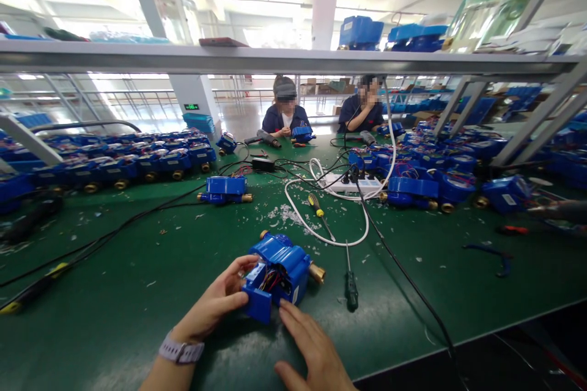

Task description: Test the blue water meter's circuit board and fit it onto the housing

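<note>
A blue water meter [287,259] with brass pipe ends sits on the green table in front of me, its wiring showing through an open side. My left hand [224,293], with a pale watch strap on the wrist, grips a blue cover piece [258,305] between thumb and fingers at that opening. Coloured wires [272,279] run inside, between cover and body. My right hand [312,342] is open, fingers stretched out, fingertips at the meter's lower front edge. Whether they press on it I cannot tell.
A dark-handled screwdriver [351,290] and a yellow-black screwdriver [316,204] lie right of the meter. Beyond are a white power strip [351,183], looping cables and plastic scraps. Rows of blue meters [114,168] line both sides. A shelf [275,61] spans overhead; two people sit opposite.
</note>
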{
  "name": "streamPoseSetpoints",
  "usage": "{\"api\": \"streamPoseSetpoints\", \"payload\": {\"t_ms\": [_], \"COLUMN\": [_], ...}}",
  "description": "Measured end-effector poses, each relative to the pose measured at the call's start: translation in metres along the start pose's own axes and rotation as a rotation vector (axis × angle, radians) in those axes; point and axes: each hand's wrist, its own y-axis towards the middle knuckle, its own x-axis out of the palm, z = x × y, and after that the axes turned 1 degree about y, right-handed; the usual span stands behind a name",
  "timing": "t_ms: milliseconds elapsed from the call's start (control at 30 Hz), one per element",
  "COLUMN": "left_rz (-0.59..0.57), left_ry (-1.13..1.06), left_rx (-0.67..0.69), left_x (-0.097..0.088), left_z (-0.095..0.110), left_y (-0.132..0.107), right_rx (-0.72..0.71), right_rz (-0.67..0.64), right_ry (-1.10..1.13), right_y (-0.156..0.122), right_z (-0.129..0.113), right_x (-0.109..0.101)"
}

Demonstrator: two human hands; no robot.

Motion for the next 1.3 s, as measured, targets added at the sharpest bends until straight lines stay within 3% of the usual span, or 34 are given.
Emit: {"api": "streamPoseSetpoints", "payload": {"t_ms": [233, 500, 700, 900, 1133, 1233, 1300], "left_rz": [-0.069, 0.231, 0.191, 0.27, 0.21, 0.156, 0.142], "left_ry": [0.115, 0.652, 0.72, 0.791, 0.644, 0.511, 0.448], "left_rx": [-0.029, 0.125, 0.253, 0.175, 0.131, 0.093, 0.086], "left_x": [0.003, -0.002, 0.013, 0.028, 0.024, 0.018, 0.014], "left_z": [0.011, 0.009, -0.004, -0.011, -0.002, 0.0, 0.002], "left_y": [-0.004, -0.01, -0.012, -0.009, -0.009, -0.009, -0.008], "right_rx": [-0.044, -0.201, -0.222, -0.249, -0.122, -0.01, 0.075], "right_rz": [-0.054, -0.111, -0.085, -0.068, 0.181, 0.337, 0.454], "right_ry": [-0.012, -0.052, -0.095, -0.081, -0.042, -0.099, -0.188], "right_y": [0.001, 0.005, 0.006, 0.008, 0.004, -0.005, -0.015], "right_z": [-0.001, 0.006, 0.004, 0.001, -0.013, -0.006, 0.008], "right_x": [-0.004, 0.001, 0.003, -0.001, -0.017, -0.038, -0.063]}}
